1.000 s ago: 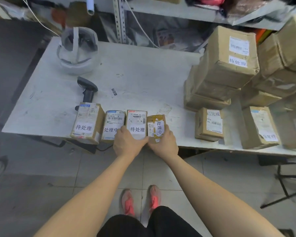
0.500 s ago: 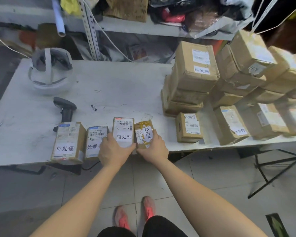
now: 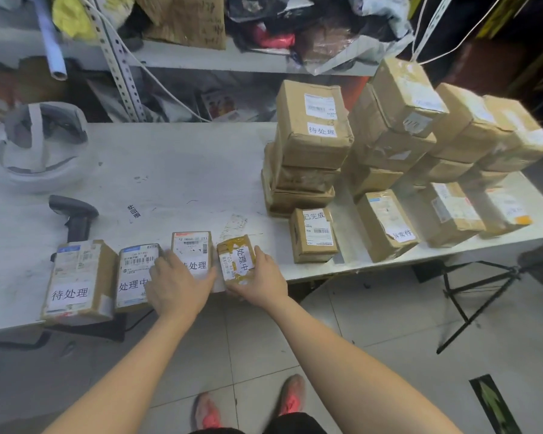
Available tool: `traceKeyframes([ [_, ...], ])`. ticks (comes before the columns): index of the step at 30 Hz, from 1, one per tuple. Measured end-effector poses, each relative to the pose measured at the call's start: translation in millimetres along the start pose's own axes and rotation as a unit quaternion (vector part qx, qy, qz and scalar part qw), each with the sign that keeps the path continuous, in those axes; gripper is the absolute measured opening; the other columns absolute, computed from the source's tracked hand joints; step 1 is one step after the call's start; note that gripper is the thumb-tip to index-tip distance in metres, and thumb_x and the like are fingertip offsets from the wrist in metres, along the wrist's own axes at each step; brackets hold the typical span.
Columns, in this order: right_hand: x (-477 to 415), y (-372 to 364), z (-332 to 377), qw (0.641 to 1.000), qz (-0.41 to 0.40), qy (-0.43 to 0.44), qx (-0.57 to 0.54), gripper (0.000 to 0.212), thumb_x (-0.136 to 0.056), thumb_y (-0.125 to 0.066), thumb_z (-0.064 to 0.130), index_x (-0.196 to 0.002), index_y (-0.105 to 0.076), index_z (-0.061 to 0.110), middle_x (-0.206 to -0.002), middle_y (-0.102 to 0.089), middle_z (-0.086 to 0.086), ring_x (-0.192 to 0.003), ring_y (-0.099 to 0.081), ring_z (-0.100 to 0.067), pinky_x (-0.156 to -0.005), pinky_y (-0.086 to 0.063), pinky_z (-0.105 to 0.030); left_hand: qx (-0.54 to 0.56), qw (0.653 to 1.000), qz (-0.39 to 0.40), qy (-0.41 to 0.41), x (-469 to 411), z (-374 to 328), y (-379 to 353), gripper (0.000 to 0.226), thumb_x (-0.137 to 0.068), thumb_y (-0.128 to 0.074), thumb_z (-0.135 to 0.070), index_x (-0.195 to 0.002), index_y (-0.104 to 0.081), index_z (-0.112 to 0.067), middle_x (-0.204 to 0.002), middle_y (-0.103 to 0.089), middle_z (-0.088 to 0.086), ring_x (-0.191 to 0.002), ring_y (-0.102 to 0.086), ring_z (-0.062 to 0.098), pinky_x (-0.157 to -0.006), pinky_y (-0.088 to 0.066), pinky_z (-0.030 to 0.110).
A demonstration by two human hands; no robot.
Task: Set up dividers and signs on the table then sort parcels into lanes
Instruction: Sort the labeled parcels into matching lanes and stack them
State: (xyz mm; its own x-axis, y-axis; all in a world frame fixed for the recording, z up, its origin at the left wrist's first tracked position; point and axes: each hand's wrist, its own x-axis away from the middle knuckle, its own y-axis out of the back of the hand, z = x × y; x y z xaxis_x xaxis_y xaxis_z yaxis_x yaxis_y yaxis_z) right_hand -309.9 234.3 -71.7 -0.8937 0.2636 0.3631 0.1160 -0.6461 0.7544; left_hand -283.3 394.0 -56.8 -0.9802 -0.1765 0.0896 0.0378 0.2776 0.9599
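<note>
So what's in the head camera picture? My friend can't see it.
A person's right hand grips a small yellow-taped parcel at the near edge of a white table, and the left hand rests on the white-labelled parcel beside it. Bigger brown boxes are stacked on the right.

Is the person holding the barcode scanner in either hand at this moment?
No, the barcode scanner lies untouched on the table; the left hand rests on a white-labelled parcel, the right hand grips the yellow-taped parcel.

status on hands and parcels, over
Left hand flat on white-topped parcel. Right hand grips taped parcel at table edge. Scanner behind the row, not in the way.
</note>
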Motion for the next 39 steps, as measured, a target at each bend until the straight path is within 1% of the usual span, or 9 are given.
traceKeyframes([
  [3,-6.0,37.5,-11.6,0.998,-0.023,0.061,0.024,0.088,-0.081,-0.074,0.041,-0.152,-0.027,0.02,-0.151,-0.039,0.0,-0.139,-0.037,-0.021,-0.105,-0.044,-0.041,-0.065,0.995,-0.032,-0.063,-0.1,-31.9,7.3,0.082,-0.086,-0.05,-0.064,-0.139,-0.043,-0.002,-0.132,-0.052,0.018,-0.122,-0.046,0.033,-0.093,-0.042,0.045],
  [8,-19.4,129.6,-55.5,0.984,-0.065,0.128,0.105,0.057,-0.085,-0.067,0.03,-0.137,-0.048,0.017,-0.141,-0.048,-0.002,-0.129,-0.044,-0.026,-0.094,-0.048,-0.043,-0.126,0.974,-0.043,-0.181,6.9,-118.7,11.8,0.059,-0.089,-0.05,-0.054,-0.13,-0.049,-0.012,-0.122,-0.055,0.008,-0.114,-0.048,0.026,-0.09,-0.039,0.039],
  [11,-25.4,183.5,-94.6,0.976,-0.079,0.147,0.139,0.049,-0.086,-0.066,0.03,-0.132,-0.052,0.019,-0.138,-0.05,0.0,-0.127,-0.044,-0.024,-0.089,-0.048,-0.039,-0.15,0.964,-0.036,-0.216,17.8,-169.7,6.0,0.058,-0.089,-0.049,-0.056,-0.131,-0.048,-0.015,-0.123,-0.055,0.005,-0.115,-0.049,0.025,-0.091,-0.04,0.038],
  [18,-42.1,272.6,-182.0,0.972,-0.108,0.131,0.162,0.047,-0.086,-0.065,0.027,-0.13,-0.054,0.016,-0.134,-0.053,-0.003,-0.122,-0.047,-0.027,-0.092,-0.044,-0.037,-0.181,0.952,-0.006,-0.249,34.4,-248.4,-12.9,0.059,-0.084,-0.052,-0.061,-0.126,-0.05,-0.02,-0.121,-0.056,0.003,-0.115,-0.05,0.023,-0.091,-0.041,0.038],
  [23,-58.9,289.1,-220.0,0.976,-0.09,0.094,0.173,0.06,-0.085,-0.067,0.037,-0.138,-0.048,0.017,-0.141,-0.049,-0.003,-0.124,-0.046,-0.027,-0.095,-0.045,-0.039,-0.182,0.956,0.036,-0.229,33.9,-268.6,-26.9,0.065,-0.082,-0.053,-0.065,-0.129,-0.048,-0.02,-0.124,-0.054,0.004,-0.115,-0.05,0.024,-0.091,-0.042,0.039],
  [26,-66.3,283.6,-236.5,0.98,-0.1,0.067,0.161,0.06,-0.084,-0.066,0.044,-0.136,-0.049,0.019,-0.138,-0.05,-0.004,-0.125,-0.045,-0.025,-0.094,-0.045,-0.037,-0.154,0.969,0.079,-0.178,35.5,-272.3,-39.7,0.076,-0.078,-0.055,-0.071,-0.134,-0.045,-0.019,-0.127,-0.055,0.006,-0.116,-0.053,0.026,-0.09,-0.045,0.039],
  [30,-72.3,272.6,-251.2,0.985,-0.083,-0.007,0.149,0.076,-0.076,-0.065,0.062,-0.139,-0.042,0.025,-0.147,-0.038,-0.007,-0.133,-0.039,-0.027,-0.097,-0.046,-0.044,-0.094,0.982,0.129,-0.1,42.8,-276.0,-63.6,0.094,-0.07,-0.056,-0.08,-0.138,-0.039,-0.018,-0.122,-0.057,0.009,-0.11,-0.058,0.028,-0.084,-0.047,0.037],
  [34,-76.9,263.7,-251.5,0.984,-0.07,-0.041,0.161,0.093,-0.072,-0.059,0.076,-0.145,-0.033,0.024,-0.136,-0.046,-0.007,-0.122,-0.05,-0.025,-0.087,-0.05,-0.041,-0.02,0.991,0.13,-0.027,44.7,-280.7,-80.1,0.107,-0.066,-0.068,-0.074,-0.145,-0.025,-0.016,-0.121,-0.053,0.012,-0.11,-0.058,0.032,-0.082,-0.049,0.039],
  [39,-75.0,256.9,-247.2,0.983,-0.086,-0.066,0.151,0.098,-0.068,-0.065,0.072,-0.146,-0.032,0.024,-0.126,-0.052,-0.006,-0.11,-0.058,-0.024,-0.079,-0.05,-0.035,0.013,0.994,0.112,-0.01,43.9,-281.8,-77.2,0.098,-0.063,-0.072,-0.067,-0.139,-0.033,-0.018,-0.114,-0.053,0.011,-0.104,-0.058,0.032,-0.077,-0.047,0.038],
])
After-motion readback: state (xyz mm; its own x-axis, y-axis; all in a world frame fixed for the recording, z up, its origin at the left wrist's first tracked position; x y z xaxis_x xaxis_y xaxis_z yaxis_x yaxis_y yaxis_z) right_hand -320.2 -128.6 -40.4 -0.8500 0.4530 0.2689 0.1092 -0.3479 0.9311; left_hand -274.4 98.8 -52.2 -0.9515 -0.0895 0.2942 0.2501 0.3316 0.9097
